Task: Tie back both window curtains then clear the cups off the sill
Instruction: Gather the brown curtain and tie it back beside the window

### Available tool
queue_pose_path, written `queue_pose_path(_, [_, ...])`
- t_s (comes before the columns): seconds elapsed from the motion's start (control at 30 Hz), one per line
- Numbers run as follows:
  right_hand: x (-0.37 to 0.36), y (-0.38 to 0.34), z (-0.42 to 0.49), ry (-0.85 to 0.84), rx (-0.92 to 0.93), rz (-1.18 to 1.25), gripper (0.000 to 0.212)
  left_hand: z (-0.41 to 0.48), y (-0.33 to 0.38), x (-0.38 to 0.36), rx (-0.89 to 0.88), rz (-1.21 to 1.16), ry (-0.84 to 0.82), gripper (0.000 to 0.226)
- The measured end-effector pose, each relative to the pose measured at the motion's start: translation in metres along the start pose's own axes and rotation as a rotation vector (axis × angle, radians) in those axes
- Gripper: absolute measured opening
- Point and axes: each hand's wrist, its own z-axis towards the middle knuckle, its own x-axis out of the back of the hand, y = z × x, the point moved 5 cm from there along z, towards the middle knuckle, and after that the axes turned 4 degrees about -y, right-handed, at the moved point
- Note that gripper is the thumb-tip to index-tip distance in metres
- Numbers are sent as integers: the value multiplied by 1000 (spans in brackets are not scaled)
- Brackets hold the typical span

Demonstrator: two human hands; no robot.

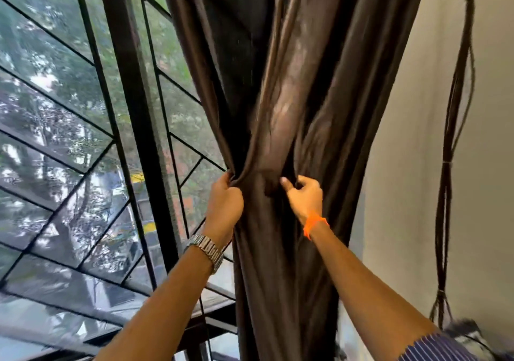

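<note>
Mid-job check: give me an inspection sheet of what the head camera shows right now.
Surface: sill not clearly in view; no cups seen.
Job's things: brown curtain gathered into a bunch; no tie-back seen.
Clutter: blurred grey thing at lower right, cannot identify.
Grippers: left hand grips the bunch's left edge; right hand pinches a fold on its right side.
Cables: dark cable bundle hangs down the cream wall, apart from the curtain.
Surroundings: window with black grille, trees outside.
</note>
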Motion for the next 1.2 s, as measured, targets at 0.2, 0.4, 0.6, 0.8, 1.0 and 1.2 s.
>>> queue_pose_path(0.2, [51, -6, -51, 92, 32, 167, 32, -1, 1, -14, -32, 30, 68, 66])
queue_pose_path(0.4, [52, -21, -76, 218, 69, -29, 50, -15, 1, -46, -119, 120, -29, 64])
queue_pose_path(0.6, [24, -39, -96, 52, 184, -174, 15, -21, -1, -63, -116, 88, -163, 41])
queue_pose_path(0.8, [19, -47, -122, -28, 213, -115, 57, -18, -10, -62, -57, 53, -230, 22])
queue_pose_path(1.0, [12, -46, -128, -54, 193, -174, 68, -14, -9, -62, -80, 114, -157, 15])
queue_pose_path(1.2, [14, -40, -139, -105, 166, -215, 66, -37, -23, -73, -25, -212, -504, 40])
